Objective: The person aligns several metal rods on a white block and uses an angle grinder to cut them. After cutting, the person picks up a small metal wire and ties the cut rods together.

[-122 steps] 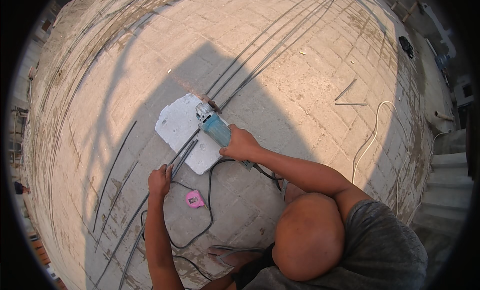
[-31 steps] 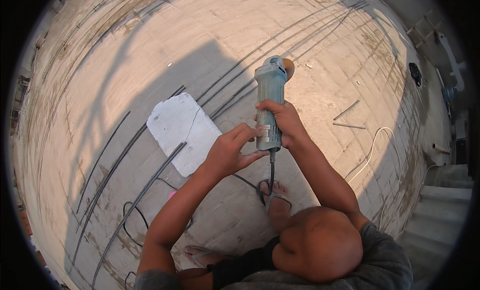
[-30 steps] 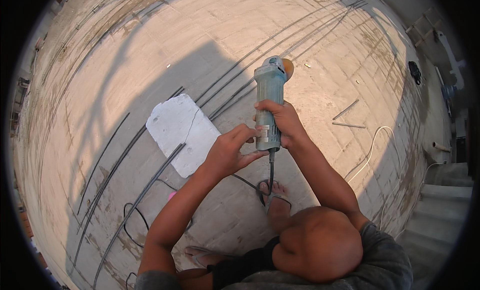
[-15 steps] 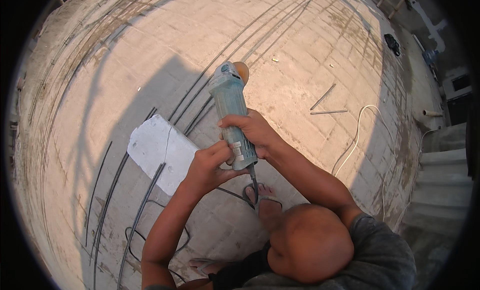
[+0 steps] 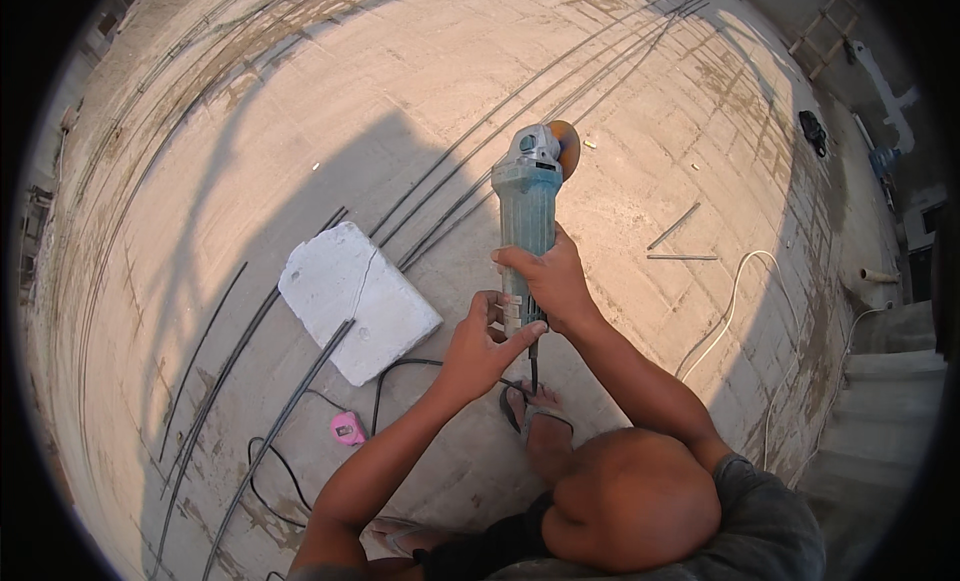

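Right grip [image 5: 553, 283] is clamped round the angle grinder [image 5: 526, 213] above the floor's [image 5: 620, 181] middle; left grip [image 5: 484, 347] is at its tail, closure unclear. Two short rods [image 5: 682, 257] lie separate nearer the floor's right edge; what is left, I cannot tell.

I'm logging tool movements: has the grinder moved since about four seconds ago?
Yes. Judged against the white block, the grinder has shifted to the right: it was over the block's edge, and now shows beyond it, in the right hand.
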Available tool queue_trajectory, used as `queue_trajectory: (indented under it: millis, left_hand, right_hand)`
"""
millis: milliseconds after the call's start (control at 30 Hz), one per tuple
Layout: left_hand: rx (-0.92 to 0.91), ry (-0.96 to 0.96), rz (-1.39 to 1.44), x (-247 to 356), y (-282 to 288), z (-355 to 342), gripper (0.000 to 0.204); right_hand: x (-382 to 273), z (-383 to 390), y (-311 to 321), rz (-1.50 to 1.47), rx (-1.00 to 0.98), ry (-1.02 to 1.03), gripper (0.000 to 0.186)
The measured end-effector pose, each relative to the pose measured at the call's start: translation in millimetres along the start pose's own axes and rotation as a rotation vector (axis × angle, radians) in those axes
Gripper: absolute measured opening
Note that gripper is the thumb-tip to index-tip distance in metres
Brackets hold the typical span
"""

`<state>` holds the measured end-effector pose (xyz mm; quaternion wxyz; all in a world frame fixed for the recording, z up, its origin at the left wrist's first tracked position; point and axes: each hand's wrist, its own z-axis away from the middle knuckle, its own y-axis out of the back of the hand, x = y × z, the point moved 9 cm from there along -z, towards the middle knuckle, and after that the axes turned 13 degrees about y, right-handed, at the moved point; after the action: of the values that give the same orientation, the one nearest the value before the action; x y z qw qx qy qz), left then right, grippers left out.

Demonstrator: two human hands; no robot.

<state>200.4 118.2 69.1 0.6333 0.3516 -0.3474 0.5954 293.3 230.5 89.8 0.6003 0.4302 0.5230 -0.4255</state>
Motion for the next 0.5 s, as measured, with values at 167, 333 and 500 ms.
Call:
queue_trajectory:
  millis: [167, 333, 500]
  left_hand:
    - [-0.077, -0.071, 0.127, 0, -7, -10, 0.060]
    - [-0.112, -0.224, 0.293, 6, -5, -8, 0.063]
    - [-0.293, 0.055, -0.027, -20, -16, -28, 0.059]
  right_hand:
    - [-20, 5, -3, -0.048, -0.026, 0.122, 0.060]
    - [-6, 11, -23, -0.438, -0.215, -0.151, 0.051]
    - [29, 0, -8, -0.227, -0.168, -0.145, 0.049]
